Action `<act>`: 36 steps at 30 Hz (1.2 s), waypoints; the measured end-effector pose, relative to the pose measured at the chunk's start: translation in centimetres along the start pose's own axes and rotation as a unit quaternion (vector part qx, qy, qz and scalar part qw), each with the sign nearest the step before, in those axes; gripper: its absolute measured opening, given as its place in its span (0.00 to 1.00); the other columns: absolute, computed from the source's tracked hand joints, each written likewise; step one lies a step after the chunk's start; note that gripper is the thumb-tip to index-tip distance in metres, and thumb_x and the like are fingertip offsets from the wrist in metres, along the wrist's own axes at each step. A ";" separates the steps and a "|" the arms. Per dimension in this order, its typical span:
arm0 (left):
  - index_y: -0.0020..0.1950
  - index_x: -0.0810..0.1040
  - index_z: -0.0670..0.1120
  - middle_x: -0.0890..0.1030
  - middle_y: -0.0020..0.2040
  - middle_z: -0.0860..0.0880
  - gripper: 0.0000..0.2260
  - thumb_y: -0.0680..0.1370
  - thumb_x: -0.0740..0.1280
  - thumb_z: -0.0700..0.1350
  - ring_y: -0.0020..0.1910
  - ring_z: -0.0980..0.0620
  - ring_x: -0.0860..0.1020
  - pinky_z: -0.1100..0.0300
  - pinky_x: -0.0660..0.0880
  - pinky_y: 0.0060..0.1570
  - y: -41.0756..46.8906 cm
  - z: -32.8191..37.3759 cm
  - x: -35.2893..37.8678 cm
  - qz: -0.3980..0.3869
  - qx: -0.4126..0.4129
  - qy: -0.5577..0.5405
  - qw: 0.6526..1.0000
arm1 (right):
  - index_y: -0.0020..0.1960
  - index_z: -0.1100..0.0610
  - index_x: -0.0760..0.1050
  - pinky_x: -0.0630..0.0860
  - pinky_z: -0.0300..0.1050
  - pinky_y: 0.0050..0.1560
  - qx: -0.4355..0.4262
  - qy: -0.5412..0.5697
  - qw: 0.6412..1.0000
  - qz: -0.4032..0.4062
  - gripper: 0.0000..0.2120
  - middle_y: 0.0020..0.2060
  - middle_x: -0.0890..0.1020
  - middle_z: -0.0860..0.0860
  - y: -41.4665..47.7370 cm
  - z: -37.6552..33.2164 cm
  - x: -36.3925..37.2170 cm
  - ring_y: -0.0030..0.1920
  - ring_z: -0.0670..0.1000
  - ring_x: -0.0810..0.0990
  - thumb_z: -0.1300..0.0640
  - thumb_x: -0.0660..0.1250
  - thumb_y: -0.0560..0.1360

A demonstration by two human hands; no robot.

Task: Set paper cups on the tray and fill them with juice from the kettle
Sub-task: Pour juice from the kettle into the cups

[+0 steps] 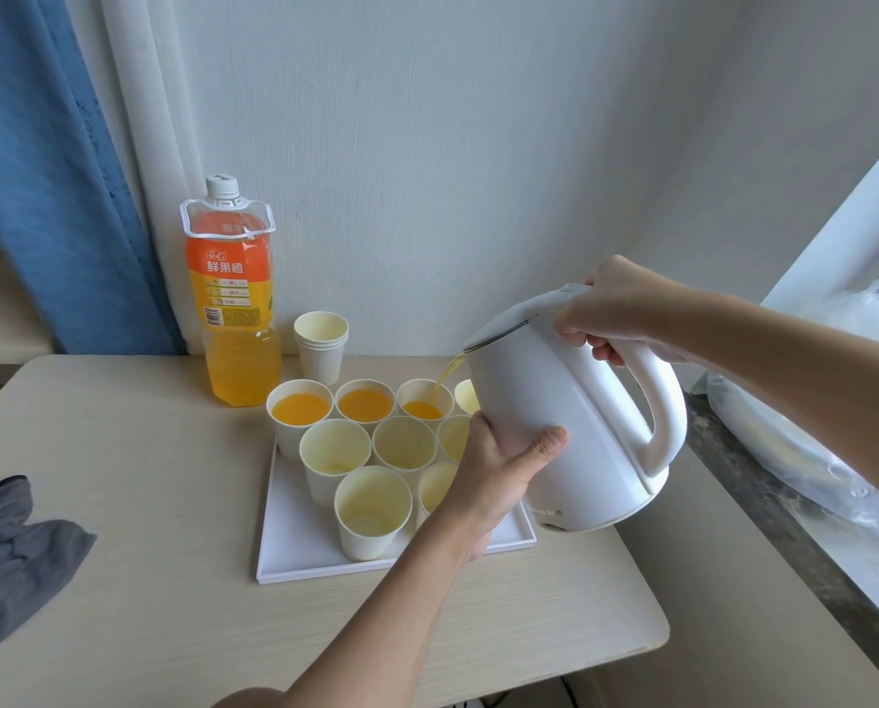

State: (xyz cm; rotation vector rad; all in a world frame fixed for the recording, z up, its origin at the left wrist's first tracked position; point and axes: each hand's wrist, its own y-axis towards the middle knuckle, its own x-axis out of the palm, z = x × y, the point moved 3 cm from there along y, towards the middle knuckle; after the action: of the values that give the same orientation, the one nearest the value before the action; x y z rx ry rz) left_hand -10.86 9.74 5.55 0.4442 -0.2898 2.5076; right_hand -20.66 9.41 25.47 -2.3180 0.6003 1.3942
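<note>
Head view: my right hand (611, 309) grips the kettle (570, 416) by its handle, my left hand (498, 467) cups its body; the spout pours left into the third cup (424, 401) on the tray (325, 569). Just right of it, the next cup (465, 396), seemingly empty, sits half behind the kettle.

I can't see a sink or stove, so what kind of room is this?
Probably a bedroom or dorm room, not a kitchen: a small table against a plain wall, a blue curtain beside it, grey cloth on it.
</note>
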 end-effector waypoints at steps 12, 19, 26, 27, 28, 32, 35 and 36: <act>0.69 0.70 0.47 0.82 0.65 0.49 0.34 0.68 0.79 0.55 0.63 0.50 0.82 0.51 0.79 0.61 0.3 -0.3 0.3 -0.009 0.004 -0.007 1.000 | 0.39 0.65 0.73 0.71 0.42 0.30 0.003 -0.013 1.000 0.001 0.03 0.29 0.73 0.57 -0.1 -0.1 -0.1 0.28 0.55 0.71 0.70 0.63 0.66; 0.70 0.69 0.47 0.83 0.64 0.49 0.35 0.68 0.80 0.55 0.63 0.50 0.82 0.50 0.79 0.61 0.5 -0.5 0.4 -0.013 0.004 -0.008 1.000 | 0.38 0.65 0.72 0.70 0.41 0.30 0.004 -0.018 1.000 0.000 0.02 0.28 0.73 0.57 -0.1 -0.1 -0.2 0.28 0.55 0.71 0.70 0.63 0.66; 0.70 0.69 0.48 0.82 0.65 0.49 0.33 0.71 0.80 0.54 0.63 0.50 0.82 0.52 0.79 0.61 0.4 -0.5 0.5 -0.013 0.000 -0.009 1.000 | 0.39 0.64 0.73 0.70 0.41 0.29 0.000 -0.026 1.000 0.002 0.03 0.28 0.73 0.56 -0.2 -0.3 -0.2 0.28 0.54 0.71 0.70 0.63 0.66; 0.70 0.69 0.48 0.82 0.65 0.49 0.31 0.73 0.79 0.53 0.63 0.49 0.82 0.53 0.79 0.59 0.4 -0.5 0.5 -0.013 -0.001 -0.009 1.000 | 0.39 0.64 0.73 0.70 0.40 0.29 -0.001 -0.027 1.000 0.002 0.03 0.28 0.73 0.56 -0.2 -0.4 -0.2 0.28 0.54 0.71 0.70 0.63 0.66; 0.70 0.69 0.48 0.82 0.65 0.49 0.30 0.74 0.79 0.52 0.63 0.49 0.82 0.53 0.79 0.59 0.4 -0.5 0.5 -0.013 -0.002 -0.010 1.000 | 0.39 0.64 0.73 0.70 0.40 0.29 -0.001 -0.028 1.000 0.002 0.03 0.27 0.73 0.56 -0.2 -0.4 -0.2 0.28 0.54 0.70 0.70 0.63 0.67; 0.70 0.70 0.48 0.82 0.65 0.50 0.33 0.70 0.79 0.55 0.63 0.50 0.82 0.50 0.79 0.63 0.4 -0.5 0.5 -0.010 0.000 -0.013 1.000 | 0.38 0.64 0.72 0.70 0.40 0.29 -0.001 -0.030 1.000 0.003 0.02 0.28 0.73 0.57 -0.3 -0.5 -0.1 0.28 0.54 0.71 0.69 0.63 0.67; 0.70 0.70 0.48 0.83 0.65 0.49 0.34 0.70 0.79 0.55 0.63 0.50 0.82 0.48 0.79 0.64 0.4 -0.4 0.5 -0.010 0.003 -0.014 1.000 | 0.38 0.65 0.72 0.69 0.39 0.28 -0.003 -0.031 1.000 0.003 0.02 0.28 0.73 0.56 -0.3 -0.6 -0.1 0.27 0.54 0.70 0.69 0.63 0.67; 0.70 0.70 0.47 0.83 0.64 0.49 0.34 0.70 0.79 0.55 0.63 0.50 0.82 0.48 0.79 0.63 0.4 -0.4 0.5 -0.009 0.003 -0.015 1.000 | 0.38 0.65 0.72 0.69 0.39 0.27 -0.004 -0.031 0.999 0.002 0.02 0.28 0.73 0.56 -0.3 -0.7 0.0 0.27 0.54 0.70 0.69 0.63 0.67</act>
State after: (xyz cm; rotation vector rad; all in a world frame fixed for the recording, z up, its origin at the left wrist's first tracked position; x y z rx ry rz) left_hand -11.59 9.78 5.30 0.4857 -0.2895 2.4858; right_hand -20.06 9.29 25.81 -2.2709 0.5820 1.4677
